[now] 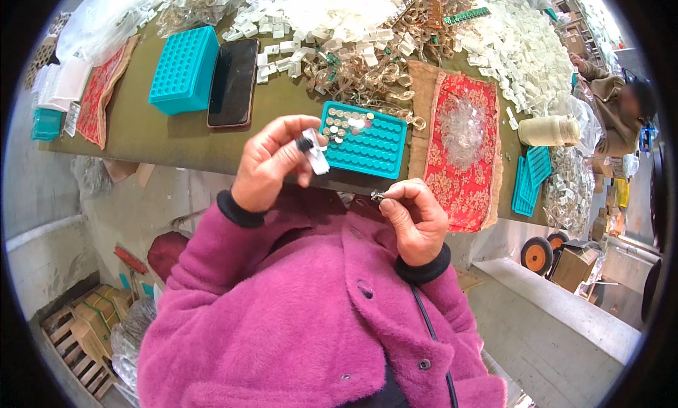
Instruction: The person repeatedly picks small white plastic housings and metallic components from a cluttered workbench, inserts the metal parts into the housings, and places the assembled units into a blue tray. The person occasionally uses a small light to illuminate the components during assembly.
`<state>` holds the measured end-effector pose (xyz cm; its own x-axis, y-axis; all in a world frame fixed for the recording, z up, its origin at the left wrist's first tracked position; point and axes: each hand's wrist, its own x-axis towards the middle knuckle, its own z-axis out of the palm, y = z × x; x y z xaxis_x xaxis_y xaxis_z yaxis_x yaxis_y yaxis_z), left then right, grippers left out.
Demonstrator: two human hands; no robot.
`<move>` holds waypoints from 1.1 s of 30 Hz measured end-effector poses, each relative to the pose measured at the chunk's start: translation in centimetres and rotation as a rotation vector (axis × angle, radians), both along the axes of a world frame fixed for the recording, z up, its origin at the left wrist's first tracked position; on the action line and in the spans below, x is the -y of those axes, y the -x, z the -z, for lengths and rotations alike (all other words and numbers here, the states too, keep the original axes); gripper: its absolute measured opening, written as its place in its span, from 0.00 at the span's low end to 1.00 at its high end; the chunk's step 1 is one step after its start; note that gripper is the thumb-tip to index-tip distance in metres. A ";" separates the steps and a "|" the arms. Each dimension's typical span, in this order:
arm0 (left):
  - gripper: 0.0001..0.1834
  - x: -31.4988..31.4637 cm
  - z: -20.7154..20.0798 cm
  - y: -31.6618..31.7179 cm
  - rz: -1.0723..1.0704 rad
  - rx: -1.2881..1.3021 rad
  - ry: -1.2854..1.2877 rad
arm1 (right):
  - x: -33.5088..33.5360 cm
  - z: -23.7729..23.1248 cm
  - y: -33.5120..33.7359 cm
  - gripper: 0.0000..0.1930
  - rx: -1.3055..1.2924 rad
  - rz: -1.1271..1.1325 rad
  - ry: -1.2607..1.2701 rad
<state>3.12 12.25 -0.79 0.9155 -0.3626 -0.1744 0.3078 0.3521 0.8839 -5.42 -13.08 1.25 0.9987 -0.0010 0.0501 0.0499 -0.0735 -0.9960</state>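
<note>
My left hand is closed on a small white plastic piece, gripped between thumb and fingers. A black cap or wrap sits at the thumb's tip. My right hand pinches a tiny shiny metal part between thumb and forefinger, just past the table's near edge. Between and beyond the hands lies a teal tray with rows of round pockets. Several round, silvery disc-shaped pieces fill its upper left part. The fingers hide some detail of both held parts.
A teal perforated block and a dark smartphone stand at left. Piles of clear-brown parts and white plastic pieces cover the back. Clear bits lie on a red patterned cloth; a cream spool and teal trays are farther right.
</note>
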 end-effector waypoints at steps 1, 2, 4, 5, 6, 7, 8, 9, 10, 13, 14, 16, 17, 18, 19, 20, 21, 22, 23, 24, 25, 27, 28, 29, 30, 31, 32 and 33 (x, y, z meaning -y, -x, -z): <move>0.22 0.6 -0.1 0.9 0.004 -0.003 0.057 | -0.3 -0.2 -0.1 0.06 0.004 0.003 0.002; 0.22 1.4 -0.1 1.7 0.008 -0.012 0.105 | -0.6 -0.4 -0.1 0.06 0.017 0.011 -0.002; 0.22 2.5 -0.2 2.8 0.033 -0.016 0.178 | -1.4 -0.6 -0.4 0.06 0.044 0.042 -0.004; 0.20 2.9 -0.2 3.2 0.056 0.014 0.202 | -1.8 -0.6 -0.6 0.06 0.059 0.064 -0.002; 0.20 3.3 -0.2 3.5 0.054 0.030 0.210 | -2.1 -0.6 -0.7 0.06 0.061 0.083 0.007; 0.20 3.7 -0.2 3.7 0.062 0.042 0.214 | -2.3 -0.6 -0.8 0.06 0.081 0.082 0.031; 0.21 4.0 -0.2 3.9 0.069 0.046 0.215 | -2.4 -0.6 -0.9 0.06 0.106 0.083 0.052; 0.22 3.9 -0.2 4.0 0.095 0.026 0.233 | -2.5 -0.6 -0.9 0.06 0.118 0.086 0.079; 0.22 4.0 -0.1 4.0 0.093 0.054 0.208 | -2.6 -0.6 -1.0 0.06 0.129 0.088 0.106; 0.24 4.6 0.2 4.1 0.062 0.132 0.162 | -2.4 -0.8 -1.1 0.07 0.171 0.064 0.197; 0.23 4.8 0.3 4.2 0.034 0.162 0.131 | -2.3 -0.8 -1.1 0.08 0.198 0.071 0.245; 0.22 4.9 0.3 4.5 -0.014 0.205 0.060 | -2.1 -1.0 -1.1 0.08 0.250 0.083 0.340; 0.22 5.1 0.4 4.5 -0.044 0.223 0.055 | -2.1 -1.0 -1.2 0.08 0.276 0.076 0.353; 0.22 5.3 0.4 4.6 -0.078 0.246 0.057 | -2.0 -1.0 -1.3 0.09 0.299 0.070 0.364; 0.22 5.4 0.5 4.6 -0.113 0.268 0.059 | -2.0 -1.0 -1.3 0.09 0.312 0.068 0.366; 0.22 5.4 0.5 4.6 -0.114 0.282 0.014 | -2.0 -0.9 -1.4 0.09 0.327 0.050 0.376; 0.23 5.4 0.6 4.5 -0.117 0.297 -0.031 | -2.0 -0.8 -1.5 0.09 0.334 0.037 0.377; 0.23 5.2 0.7 4.5 -0.116 0.320 -0.077 | -2.1 -0.7 -1.6 0.10 0.340 0.023 0.377; 0.23 4.9 0.7 4.3 -0.094 0.386 -0.163 | -2.1 -0.6 -1.6 0.10 0.349 0.019 0.378; 0.23 4.5 0.8 4.0 -0.065 0.460 -0.249 | -2.0 -0.5 -1.7 0.11 0.359 0.015 0.380; 0.23 4.2 0.9 3.8 -0.041 0.538 -0.335 | -1.9 -0.4 -1.8 0.11 0.366 0.016 0.381; 0.22 3.8 0.8 3.7 0.004 0.464 -0.299 | -1.7 -0.2 -1.9 0.12 0.393 -0.010 0.403; 0.21 3.7 0.8 3.7 0.024 0.429 -0.280 | -1.6 -0.2 -2.0 0.13 0.397 -0.018 0.408; 0.21 3.7 0.6 3.8 0.046 0.284 -0.158 | -1.4 -0.2 -2.0 0.14 0.411 -0.033 0.415; 0.20 3.7 0.5 4.0 0.066 0.140 -0.037 | -1.3 -0.1 -2.0 0.14 0.417 -0.046 0.415; 0.20 3.7 0.3 4.0 0.092 0.003 0.084 | -1.2 -0.1 -2.1 0.15 0.429 -0.062 0.403; 0.19 3.7 0.2 4.0 0.094 -0.045 0.115 | -1.1 0.0 -2.2 0.15 0.452 -0.073 0.420; 0.19 3.7 0.1 3.9 0.105 -0.085 0.146 | -0.9 0.0 -2.3 0.16 0.482 -0.087 0.426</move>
